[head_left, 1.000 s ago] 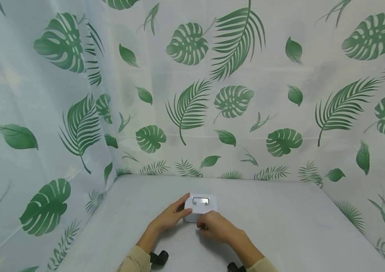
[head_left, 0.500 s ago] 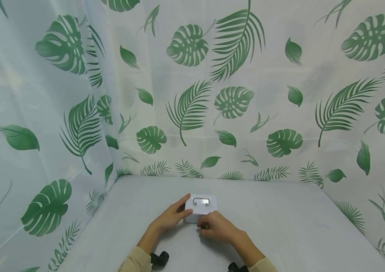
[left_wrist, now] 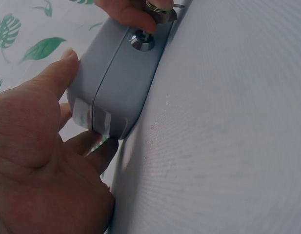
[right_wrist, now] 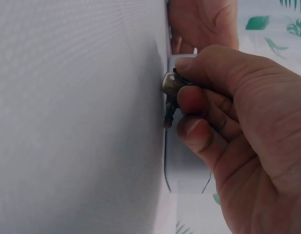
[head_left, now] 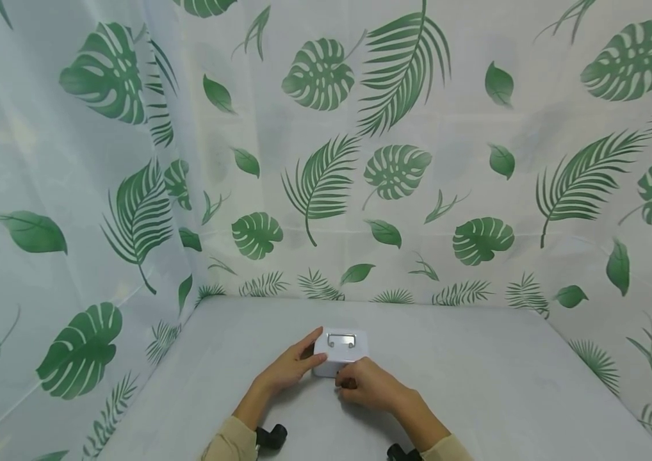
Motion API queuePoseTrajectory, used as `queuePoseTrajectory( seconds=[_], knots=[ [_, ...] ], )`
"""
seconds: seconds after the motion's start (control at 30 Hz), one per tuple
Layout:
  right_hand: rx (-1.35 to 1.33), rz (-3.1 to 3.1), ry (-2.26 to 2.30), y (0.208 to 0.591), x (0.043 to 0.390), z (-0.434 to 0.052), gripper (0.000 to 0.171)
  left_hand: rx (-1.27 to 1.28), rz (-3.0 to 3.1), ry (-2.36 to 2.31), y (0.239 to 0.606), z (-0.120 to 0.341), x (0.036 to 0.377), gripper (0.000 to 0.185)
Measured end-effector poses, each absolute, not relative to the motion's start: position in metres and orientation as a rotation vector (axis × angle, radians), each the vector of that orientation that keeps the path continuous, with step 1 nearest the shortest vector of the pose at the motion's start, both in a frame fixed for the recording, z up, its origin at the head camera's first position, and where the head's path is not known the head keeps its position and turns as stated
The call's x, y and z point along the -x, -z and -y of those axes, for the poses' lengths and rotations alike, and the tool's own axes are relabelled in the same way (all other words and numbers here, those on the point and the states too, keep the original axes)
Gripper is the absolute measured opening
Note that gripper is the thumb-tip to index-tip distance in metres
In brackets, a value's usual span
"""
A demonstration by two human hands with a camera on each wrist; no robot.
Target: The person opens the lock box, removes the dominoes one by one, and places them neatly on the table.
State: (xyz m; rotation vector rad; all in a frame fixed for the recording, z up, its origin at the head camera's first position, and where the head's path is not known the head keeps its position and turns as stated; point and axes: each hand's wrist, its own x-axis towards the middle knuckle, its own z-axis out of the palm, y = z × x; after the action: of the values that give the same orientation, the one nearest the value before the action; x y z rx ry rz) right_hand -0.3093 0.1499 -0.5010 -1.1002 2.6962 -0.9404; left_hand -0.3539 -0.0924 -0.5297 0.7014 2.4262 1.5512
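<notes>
A small white cash box (head_left: 326, 368) with a metal handle (head_left: 341, 340) on its lid stands on the white table. My left hand (head_left: 288, 368) holds its left side, thumb at the lid's front edge and fingers around the side. In the left wrist view a round silver lock (left_wrist: 142, 43) sits in the box's front. My right hand (head_left: 369, 384) pinches a key (right_wrist: 170, 84) at this lock between thumb and curled fingers. Below the pinched key hangs another small dark metal piece (right_wrist: 168, 115). The key's tip is hidden in the lock.
The white tabletop (head_left: 476, 371) stretches around the box on all sides. Behind and to the left hang white curtains (head_left: 407, 256) printed with green leaves. A black camera mount (head_left: 271, 438) is strapped at the left wrist, another (head_left: 401, 452) at the right.
The fingers of my right hand have turned slightly at the lock, still pinching the key. My left hand and the box stay where they were.
</notes>
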Motion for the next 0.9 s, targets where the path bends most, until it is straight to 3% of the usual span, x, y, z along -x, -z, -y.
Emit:
queuePoseTrajectory(
  seconds=[0.53,0.9],
  knots=[
    [1.033,-2.671,1.036,0.5016,0.3141,-0.1524,0.016,-0.689,-2.427,-1.563,0.5262,0.0905,0.3541,0.076],
    [1.118,-2.644,1.012,0.5041,0.3151,-0.1546,0.010,-0.682,-2.434,-1.561,0.5288,0.0916,0.3544,0.075]
  ],
)
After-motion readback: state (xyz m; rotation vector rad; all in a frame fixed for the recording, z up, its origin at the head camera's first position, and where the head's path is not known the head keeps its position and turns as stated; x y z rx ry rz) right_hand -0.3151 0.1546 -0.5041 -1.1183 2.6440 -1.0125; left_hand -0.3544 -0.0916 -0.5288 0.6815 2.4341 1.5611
